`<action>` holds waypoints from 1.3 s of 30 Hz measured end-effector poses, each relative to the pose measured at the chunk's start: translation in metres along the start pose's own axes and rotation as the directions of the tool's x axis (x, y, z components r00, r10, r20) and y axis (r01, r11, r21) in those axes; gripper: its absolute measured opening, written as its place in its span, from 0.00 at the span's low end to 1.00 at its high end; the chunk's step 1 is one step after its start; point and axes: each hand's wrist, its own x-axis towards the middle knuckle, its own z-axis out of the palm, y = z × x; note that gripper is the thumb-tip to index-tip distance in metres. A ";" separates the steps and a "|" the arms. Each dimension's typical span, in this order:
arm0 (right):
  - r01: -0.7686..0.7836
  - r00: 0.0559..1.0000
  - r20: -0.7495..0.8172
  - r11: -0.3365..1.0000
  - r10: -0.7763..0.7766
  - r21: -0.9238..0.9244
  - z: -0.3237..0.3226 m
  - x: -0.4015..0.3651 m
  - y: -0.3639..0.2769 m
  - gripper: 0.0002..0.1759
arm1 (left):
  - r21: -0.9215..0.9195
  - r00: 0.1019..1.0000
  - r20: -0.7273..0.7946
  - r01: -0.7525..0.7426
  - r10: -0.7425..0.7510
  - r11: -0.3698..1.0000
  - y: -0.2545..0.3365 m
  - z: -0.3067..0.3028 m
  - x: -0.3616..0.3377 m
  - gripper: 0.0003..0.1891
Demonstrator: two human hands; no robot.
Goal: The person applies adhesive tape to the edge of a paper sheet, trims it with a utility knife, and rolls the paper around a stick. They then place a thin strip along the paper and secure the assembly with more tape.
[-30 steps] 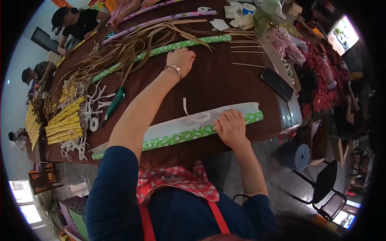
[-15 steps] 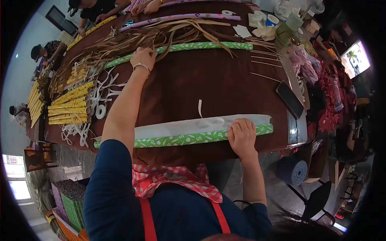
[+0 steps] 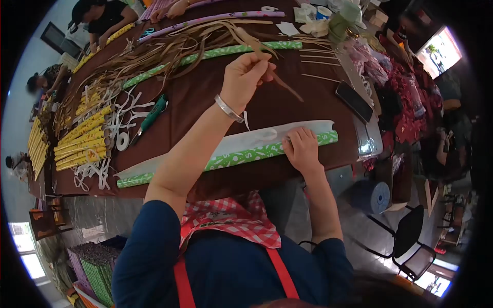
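Observation:
My left hand (image 3: 245, 77) is raised over the table, thumb and fingers pinched on a long, thin brown strip (image 3: 287, 87) that trails down to the right. My right hand (image 3: 302, 149) is closed over the right end of a partly rolled sheet of green patterned paper (image 3: 241, 158), pressing it to the table near the front edge. The sheet's white underside (image 3: 246, 139) lies open behind the rolled edge. A short white strip (image 3: 246, 122) lies just beyond it. Farther back, a finished-looking green roll (image 3: 231, 51) lies among loose brown strips (image 3: 190, 43).
To the left are yellow rolls (image 3: 84, 143) with white ribbons, a white tape roll (image 3: 122, 141) and a green-handled tool (image 3: 154, 114). A phone (image 3: 354, 101) and several thin sticks (image 3: 318, 61) lie at right. Other people work at the far side. A blue stool (image 3: 377, 196) stands at front right.
My left hand has lifted from the brown strips and come right and nearer, carrying one strip. My right hand stays on the green paper. The green-handled tool now shows.

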 end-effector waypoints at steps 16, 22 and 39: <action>-0.034 0.996 -0.078 0.998 0.039 0.054 0.003 -0.004 0.001 0.39 | -0.466 0.838 0.009 0.486 -0.545 0.740 -0.046 -0.012 -0.075 0.09; 0.003 0.991 -0.130 0.994 0.011 0.109 -0.001 -0.003 0.000 0.43 | -0.352 0.900 -0.010 0.404 -0.435 0.844 -0.050 -0.040 -0.090 0.07; 0.011 0.997 -0.074 0.997 -0.005 0.078 -0.002 0.000 -0.001 0.31 | -0.258 0.936 0.325 0.228 -0.137 0.939 -0.062 -0.037 -0.109 0.09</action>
